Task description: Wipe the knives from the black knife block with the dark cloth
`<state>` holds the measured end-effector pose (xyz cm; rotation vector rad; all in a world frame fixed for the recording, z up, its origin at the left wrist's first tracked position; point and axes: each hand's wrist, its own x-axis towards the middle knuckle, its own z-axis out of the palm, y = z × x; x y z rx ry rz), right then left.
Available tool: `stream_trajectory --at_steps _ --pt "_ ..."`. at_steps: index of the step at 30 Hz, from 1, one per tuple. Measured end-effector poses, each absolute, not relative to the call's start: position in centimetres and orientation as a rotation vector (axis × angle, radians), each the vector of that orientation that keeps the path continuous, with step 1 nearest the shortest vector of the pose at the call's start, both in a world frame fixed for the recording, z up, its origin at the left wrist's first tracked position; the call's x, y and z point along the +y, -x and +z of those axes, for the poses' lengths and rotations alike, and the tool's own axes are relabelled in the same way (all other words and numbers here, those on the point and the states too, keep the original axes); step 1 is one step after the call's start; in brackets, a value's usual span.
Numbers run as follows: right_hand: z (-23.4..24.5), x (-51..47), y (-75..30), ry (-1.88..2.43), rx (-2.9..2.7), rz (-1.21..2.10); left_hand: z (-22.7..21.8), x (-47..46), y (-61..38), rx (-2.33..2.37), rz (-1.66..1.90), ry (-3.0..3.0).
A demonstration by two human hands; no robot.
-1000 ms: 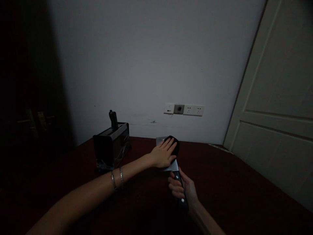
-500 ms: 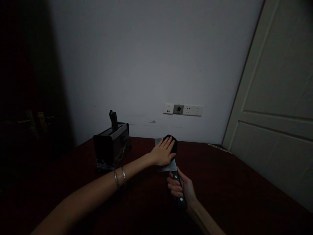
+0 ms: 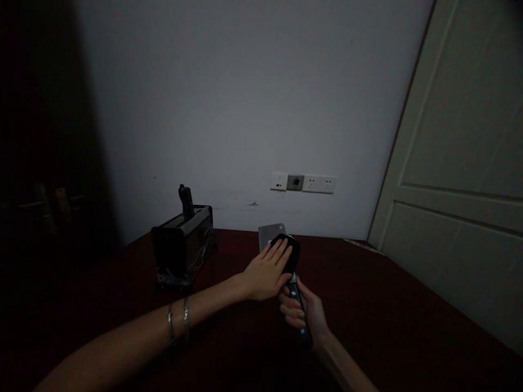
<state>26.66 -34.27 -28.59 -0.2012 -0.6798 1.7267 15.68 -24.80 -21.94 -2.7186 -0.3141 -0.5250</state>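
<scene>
My right hand is wrapped round the black riveted handle of a cleaver, whose broad metal blade points away from me. Flat across the blade lies my left hand, palm down with fingers stretched out. Beneath those fingers is a rounded black pad-like piece, pressed against the blade near the handle; its exact kind does not show. The hand covers much of the blade's middle. To the left stands a dark knife block with a black handle sticking up from its top.
A dark red-brown tabletop reaches to a pale wall. Sockets and switches are set in the wall. A white panelled door leans into view at right. A flat strip lies at the table's far right edge. The light is dim.
My left hand and the black piece have slid down the blade toward the handle, uncovering the blade's far end. My right hand keeps its hold on the handle.
</scene>
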Motion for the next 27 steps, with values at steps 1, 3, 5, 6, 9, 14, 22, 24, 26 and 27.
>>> stream_trajectory --at_steps 1,3,5,6,9,14,22,24,26,27 --pt "-28.6 -34.3 -26.6 0.195 -0.687 1.733 -21.6 -24.2 -15.7 -0.339 -0.527 2.722" --pt "-28.6 -34.4 -26.3 0.180 -0.686 1.745 -20.9 -22.4 -15.8 -0.445 -0.532 2.728" --pt "-28.5 -34.5 -26.0 0.166 -0.675 1.764 -20.2 -20.6 -16.0 -0.576 -0.534 2.729" --pt "-28.3 -34.5 -25.9 0.161 -0.669 1.771 -19.9 -20.0 -16.0 -0.625 -0.541 2.723" --pt "-27.9 -34.7 -26.0 0.138 -0.662 1.778 -19.5 -20.0 -15.8 -0.651 -0.563 2.701" --pt "-26.9 -35.2 -27.0 0.079 -0.634 1.734 -20.1 -23.7 -15.4 -0.405 -0.548 2.695" --pt "-27.0 -35.2 -26.9 0.002 -0.580 1.760 -18.0 -19.5 -16.2 -0.550 -0.385 2.763" --pt "-27.0 -35.2 -26.8 -0.002 -0.589 1.780 -17.7 -19.2 -16.0 -0.544 -0.381 2.745" --pt "-27.0 -35.2 -26.8 0.000 -0.596 1.779 -18.0 -20.3 -15.6 -0.485 -0.398 2.718" --pt "-26.9 -35.3 -26.8 0.003 -0.599 1.771 -18.2 -21.3 -15.3 -0.430 -0.409 2.704"
